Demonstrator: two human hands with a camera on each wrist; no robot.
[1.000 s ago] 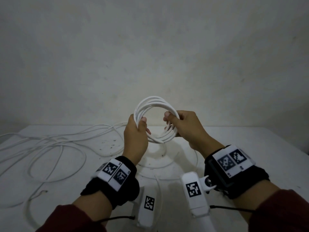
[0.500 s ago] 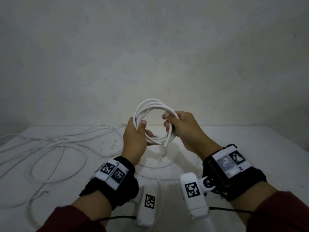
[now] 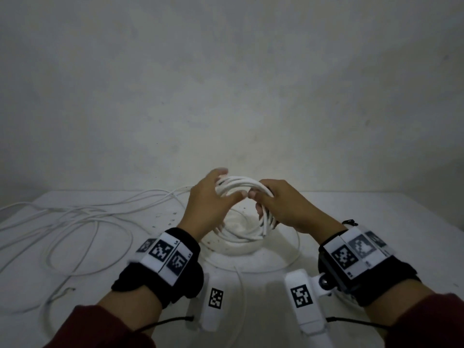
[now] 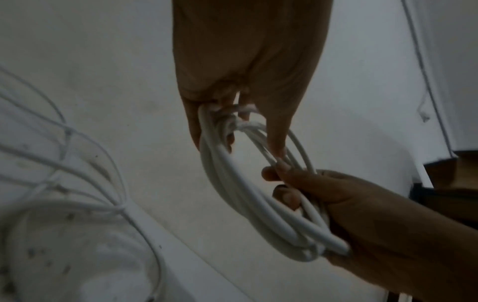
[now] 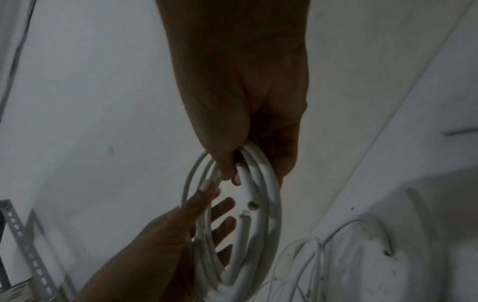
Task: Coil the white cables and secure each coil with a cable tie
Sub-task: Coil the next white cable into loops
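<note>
A coil of white cable hangs above the table, tipped almost flat between both hands. My left hand holds its left side, fingers over the top and thumb underneath. In the left wrist view the strands run between that thumb and the fingers. My right hand grips the right side, curled round the bundle. A cut cable end sticks out inside the ring. No cable tie shows in any view.
Loose white cable sprawls over the left half of the white table. More loops lie right under the hands. A plain wall stands behind. A slotted metal bracket shows at the right wrist view's left edge.
The coil stood upright facing me and is now lowered and tipped toward flat. My left hand has shifted over the top of the coil; the right hand keeps its grip.
</note>
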